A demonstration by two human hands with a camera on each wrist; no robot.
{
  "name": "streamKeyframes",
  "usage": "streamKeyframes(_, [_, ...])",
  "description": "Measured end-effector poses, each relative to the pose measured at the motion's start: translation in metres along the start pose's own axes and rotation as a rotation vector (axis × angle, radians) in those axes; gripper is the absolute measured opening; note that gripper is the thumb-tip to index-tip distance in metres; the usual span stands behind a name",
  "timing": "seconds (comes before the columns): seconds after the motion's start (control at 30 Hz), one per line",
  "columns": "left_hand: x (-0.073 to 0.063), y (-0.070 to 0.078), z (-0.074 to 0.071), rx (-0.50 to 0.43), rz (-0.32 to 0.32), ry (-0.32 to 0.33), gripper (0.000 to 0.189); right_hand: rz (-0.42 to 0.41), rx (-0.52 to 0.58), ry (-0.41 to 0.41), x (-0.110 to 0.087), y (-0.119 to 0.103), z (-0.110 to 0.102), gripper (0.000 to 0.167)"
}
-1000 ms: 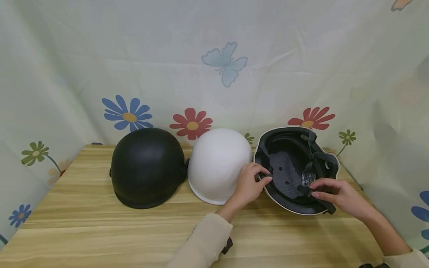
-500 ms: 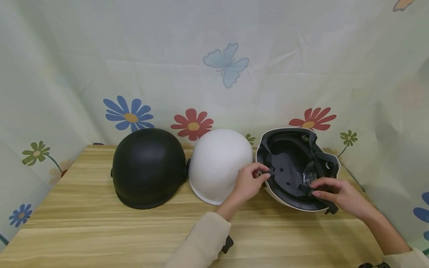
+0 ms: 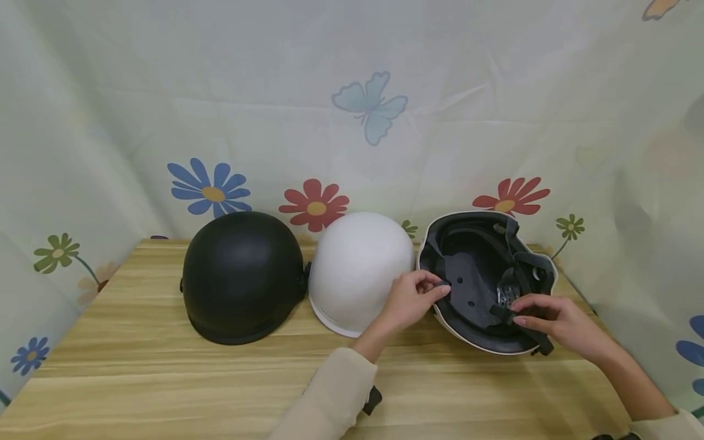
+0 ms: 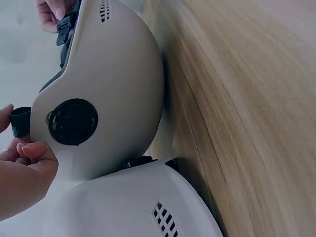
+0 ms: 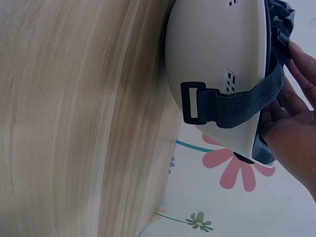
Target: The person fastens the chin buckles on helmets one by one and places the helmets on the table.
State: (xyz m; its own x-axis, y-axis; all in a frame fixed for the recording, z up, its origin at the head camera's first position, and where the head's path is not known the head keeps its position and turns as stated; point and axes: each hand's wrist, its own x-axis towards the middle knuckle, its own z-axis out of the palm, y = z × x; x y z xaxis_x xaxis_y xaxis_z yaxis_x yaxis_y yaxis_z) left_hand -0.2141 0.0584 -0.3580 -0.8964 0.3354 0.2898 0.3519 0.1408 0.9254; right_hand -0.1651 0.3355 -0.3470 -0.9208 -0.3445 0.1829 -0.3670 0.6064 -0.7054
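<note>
A white helmet (image 3: 497,348) lies crown down at the right of the table, its black padded inside facing up. At its left rim my left hand (image 3: 409,299) pinches a black strap end (image 4: 20,122) between thumb and fingers. My right hand (image 3: 561,321) pinches a black buckle (image 3: 502,313) on the chin strap over the near right part of the opening. From that hand a length of webbing (image 5: 242,108) with a rectangular slider (image 5: 192,103) hangs down outside the shell. A round black fitting (image 4: 74,122) shows on the helmet's side.
Left of the held helmet stands a second white helmet (image 3: 360,269), crown up, close beside it. Farther left is a black helmet (image 3: 242,275). Behind the wooden table (image 3: 192,385) hangs a flower-printed curtain (image 3: 264,110).
The helmet has rocked slightly under the hands. My left fingers have shifted a little with the strap end at the left rim; my right hand keeps its hold on the buckle.
</note>
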Motion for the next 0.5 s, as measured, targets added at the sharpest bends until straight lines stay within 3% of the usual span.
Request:
streamKeyframes(0.17, [-0.0014,-0.0001,0.0008,-0.012,0.012,-0.006,0.012,-0.001,0.001,0.002,-0.0007,0.0016,-0.0001,0.014])
streamKeyframes(0.5, [-0.0046,0.0020,-0.0064,-0.158,0.003,0.008,0.008,-0.008,0.007,0.009,0.0012,0.0017,-0.0011,0.015])
